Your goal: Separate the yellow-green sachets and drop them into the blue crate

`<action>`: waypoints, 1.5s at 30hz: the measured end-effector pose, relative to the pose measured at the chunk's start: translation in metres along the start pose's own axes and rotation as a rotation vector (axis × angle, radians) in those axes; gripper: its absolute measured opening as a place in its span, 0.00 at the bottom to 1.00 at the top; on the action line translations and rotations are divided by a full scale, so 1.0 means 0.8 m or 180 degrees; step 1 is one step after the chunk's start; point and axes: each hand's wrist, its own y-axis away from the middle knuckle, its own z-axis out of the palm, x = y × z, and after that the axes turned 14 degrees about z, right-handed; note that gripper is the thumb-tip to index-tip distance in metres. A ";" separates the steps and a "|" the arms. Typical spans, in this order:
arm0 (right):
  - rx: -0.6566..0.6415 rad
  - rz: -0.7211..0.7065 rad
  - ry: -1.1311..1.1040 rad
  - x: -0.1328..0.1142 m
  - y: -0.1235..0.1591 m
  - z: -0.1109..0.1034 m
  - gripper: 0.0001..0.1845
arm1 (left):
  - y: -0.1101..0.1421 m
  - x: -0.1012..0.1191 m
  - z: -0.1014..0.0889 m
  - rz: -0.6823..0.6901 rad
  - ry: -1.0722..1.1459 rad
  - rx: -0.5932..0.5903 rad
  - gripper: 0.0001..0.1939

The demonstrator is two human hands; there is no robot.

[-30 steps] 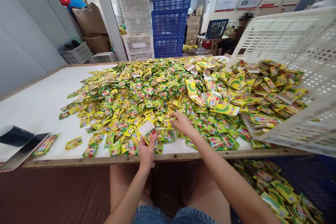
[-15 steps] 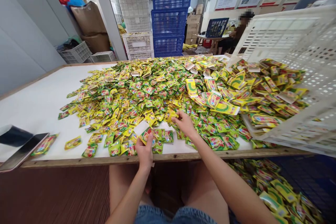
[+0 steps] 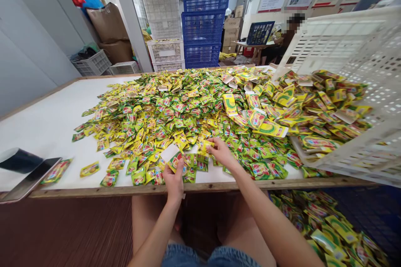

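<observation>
My left hand (image 3: 174, 178) is closed around a small printed carton (image 3: 176, 161), whose white end flap points up and away from me. To its right, my right hand (image 3: 220, 152) pinches a yellow sachet (image 3: 205, 147) between thumb and fingers, just above the near edge of the heap. A wide heap of green and yellow sachets (image 3: 175, 106) covers the middle of the white table (image 3: 40, 110). Flattened or open yellow cartons (image 3: 269, 128) lie on the heap's right side. A few loose sachets (image 3: 89, 170) rest apart at the left.
A white crate (image 3: 369, 133) lies tipped at the right, with many cartons spilling out. Below the table, a blue crate (image 3: 369, 204) holds more cartons. A phone (image 3: 31, 179) and a dark cup-like object (image 3: 20, 160) sit at the left. Another person (image 3: 288, 37) sits far back.
My right hand has taken hold of a yellow sachet and brought it slightly nearer the carton. My left hand has shifted a little left, still holding the carton.
</observation>
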 end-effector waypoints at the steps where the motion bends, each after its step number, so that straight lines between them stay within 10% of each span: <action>1: -0.0092 -0.0033 0.0059 0.001 -0.002 -0.010 0.14 | 0.000 0.000 0.000 -0.0001 -0.0015 -0.0010 0.16; 11: -0.0768 -0.0005 0.0450 -0.001 -0.019 -0.033 0.17 | -0.001 -0.002 -0.004 0.0019 0.0018 -0.0179 0.16; 24: 0.0142 0.0600 0.0667 0.025 -0.003 0.021 0.20 | 0.000 -0.006 -0.006 -0.0028 -0.0022 -0.0538 0.18; 34: -0.0227 -0.0036 -0.0585 -0.002 0.040 0.002 0.12 | -0.008 0.015 0.003 -0.0577 0.0208 -0.1701 0.17; 39: -0.0527 0.0086 -0.2053 -0.010 0.049 0.003 0.23 | 0.003 0.019 0.012 -0.0510 0.0219 -0.1522 0.14; 45: -0.0468 0.0274 -0.1551 -0.005 0.049 -0.005 0.21 | 0.006 0.021 0.007 -0.0503 0.0159 -0.1567 0.15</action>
